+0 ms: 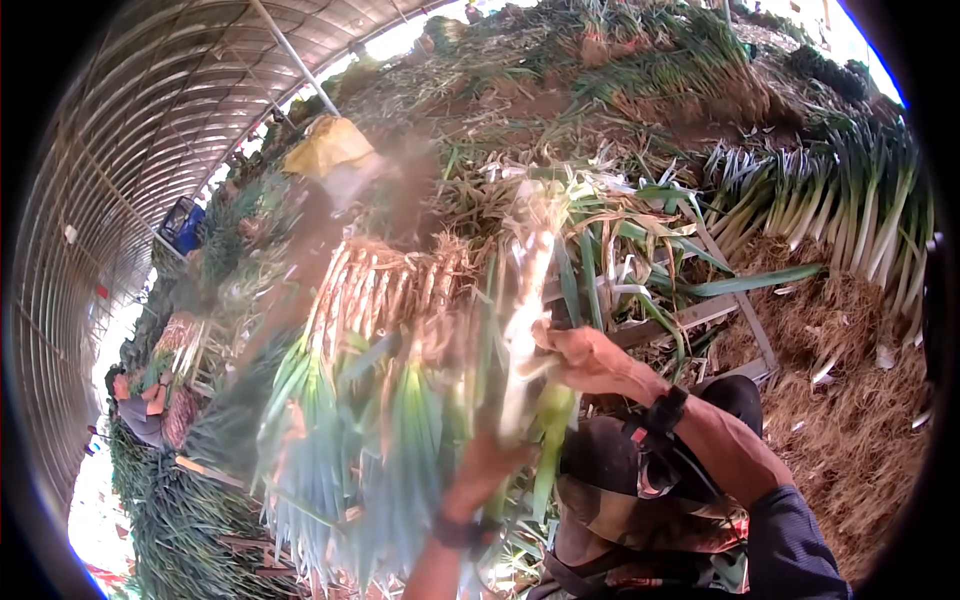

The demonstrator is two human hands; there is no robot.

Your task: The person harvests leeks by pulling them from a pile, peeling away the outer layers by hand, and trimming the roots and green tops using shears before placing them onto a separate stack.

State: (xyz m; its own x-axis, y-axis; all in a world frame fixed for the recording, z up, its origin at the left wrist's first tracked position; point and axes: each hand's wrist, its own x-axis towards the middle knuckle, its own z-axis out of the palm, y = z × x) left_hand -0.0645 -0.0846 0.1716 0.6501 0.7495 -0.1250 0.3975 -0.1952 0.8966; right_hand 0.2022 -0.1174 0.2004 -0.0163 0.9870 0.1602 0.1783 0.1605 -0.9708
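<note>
A thick leek [525, 310] with a pale stem stands upright in front of me, roots at the top. My right hand [590, 362] is closed round its stem from the right side. Lower down, my left hand [485, 472] is at the leek's lower part; it is blurred by motion and its fingers cannot be made out. Just left of the leek lies a row of leeks [385, 290], brown roots up and green leaves hanging down. A long green leaf [555, 430] hangs below my right hand.
A wooden frame [735, 300] lies at the right beside a heap of roots [830, 430]. Cleaned white leeks [850, 200] are stacked at the upper right. Another person [145, 412] is at the far left, near a blue crate [183, 225]. A yellow bag [328, 147] shows behind the row.
</note>
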